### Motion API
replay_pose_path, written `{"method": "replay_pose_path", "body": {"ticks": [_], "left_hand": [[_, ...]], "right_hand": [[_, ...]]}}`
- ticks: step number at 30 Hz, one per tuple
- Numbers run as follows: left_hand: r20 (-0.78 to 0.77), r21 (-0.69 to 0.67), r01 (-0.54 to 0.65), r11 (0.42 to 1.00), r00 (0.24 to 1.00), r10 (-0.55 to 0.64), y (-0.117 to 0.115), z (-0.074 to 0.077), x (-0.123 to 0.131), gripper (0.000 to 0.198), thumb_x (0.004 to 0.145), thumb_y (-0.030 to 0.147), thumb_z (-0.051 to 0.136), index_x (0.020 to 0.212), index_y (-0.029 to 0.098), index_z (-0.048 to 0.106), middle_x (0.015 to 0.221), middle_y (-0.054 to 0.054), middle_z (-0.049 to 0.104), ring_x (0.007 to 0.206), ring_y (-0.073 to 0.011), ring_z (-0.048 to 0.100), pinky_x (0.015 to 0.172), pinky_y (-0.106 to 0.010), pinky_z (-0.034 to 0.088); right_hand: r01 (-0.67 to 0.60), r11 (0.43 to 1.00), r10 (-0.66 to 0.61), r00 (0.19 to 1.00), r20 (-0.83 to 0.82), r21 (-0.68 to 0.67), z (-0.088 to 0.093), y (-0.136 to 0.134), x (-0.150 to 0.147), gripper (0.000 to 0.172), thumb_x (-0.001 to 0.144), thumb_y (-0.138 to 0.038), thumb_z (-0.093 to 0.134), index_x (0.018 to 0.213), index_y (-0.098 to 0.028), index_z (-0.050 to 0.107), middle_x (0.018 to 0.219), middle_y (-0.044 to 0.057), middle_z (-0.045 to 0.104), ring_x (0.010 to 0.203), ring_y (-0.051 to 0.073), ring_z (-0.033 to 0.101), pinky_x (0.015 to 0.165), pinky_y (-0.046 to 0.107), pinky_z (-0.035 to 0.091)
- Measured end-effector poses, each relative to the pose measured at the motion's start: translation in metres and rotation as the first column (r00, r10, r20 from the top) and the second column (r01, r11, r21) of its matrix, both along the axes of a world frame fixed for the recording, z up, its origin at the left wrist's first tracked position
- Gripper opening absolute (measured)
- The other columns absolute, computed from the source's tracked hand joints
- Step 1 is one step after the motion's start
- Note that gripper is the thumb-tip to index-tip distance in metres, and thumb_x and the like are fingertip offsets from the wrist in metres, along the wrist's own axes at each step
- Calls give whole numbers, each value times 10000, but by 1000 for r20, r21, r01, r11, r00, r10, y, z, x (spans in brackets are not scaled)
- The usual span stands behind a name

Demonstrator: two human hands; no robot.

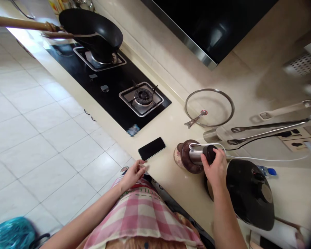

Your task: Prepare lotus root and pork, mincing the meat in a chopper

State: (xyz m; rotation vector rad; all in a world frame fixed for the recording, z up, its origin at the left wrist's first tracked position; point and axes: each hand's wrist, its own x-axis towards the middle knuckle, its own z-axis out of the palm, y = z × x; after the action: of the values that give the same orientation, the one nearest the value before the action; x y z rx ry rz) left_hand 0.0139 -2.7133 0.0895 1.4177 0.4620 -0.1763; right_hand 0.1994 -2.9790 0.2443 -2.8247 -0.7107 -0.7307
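My right hand (215, 167) grips the dark top of a silver metal cylinder (196, 155) that lies across my view. Behind the cylinder is a brown pot (194, 169) with a rounded rim; I cannot tell whether the two touch. A white cable (264, 159) runs from near the cylinder to the wall. My left hand (135, 171) hangs at the counter's front edge, loosely curled and holding nothing. Just beyond its fingertips lies a phone (152, 149) with a dark screen.
A black wok (90, 29) with a wooden handle sits on the far burner of the black stove (103, 103). A glass lid (209, 107) leans on the wall. Beside my right arm stands a black rounded appliance (248, 193). Metal utensils (269, 128) hang at right.
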Motion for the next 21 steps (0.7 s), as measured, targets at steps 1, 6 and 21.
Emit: {"method": "replay_pose_path", "body": {"ticks": [1,6,21], "left_hand": [[-2,-5,-6,1000,1000,6,1,1,0,451,798,526,494,1081,180,432,580,60,506,539,-131,498,535,-266,395],[-39,-21,-35,999,999,34,3,2,1,474,776,559,502,1064,190,425,581,67,487,539,-129,496,533,-265,384],[-13,-35,6,999,1000,-6,1,5,16,471,767,556,509,1048,188,425,575,72,487,524,-130,489,518,-267,384]], "right_hand": [[0,1000,0,1000,-2,5,1,0,0,530,824,-508,537,1167,-110,468,1227,219,494,1189,331,462,950,499,417],[-18,999,18,1000,-15,-37,0,-1,2,496,836,-477,531,1165,-114,456,1272,226,461,1240,342,401,984,543,368],[24,999,-26,998,-49,-40,1,2,2,475,850,-470,505,1159,-114,451,1276,239,456,1253,344,389,964,560,387]]}}
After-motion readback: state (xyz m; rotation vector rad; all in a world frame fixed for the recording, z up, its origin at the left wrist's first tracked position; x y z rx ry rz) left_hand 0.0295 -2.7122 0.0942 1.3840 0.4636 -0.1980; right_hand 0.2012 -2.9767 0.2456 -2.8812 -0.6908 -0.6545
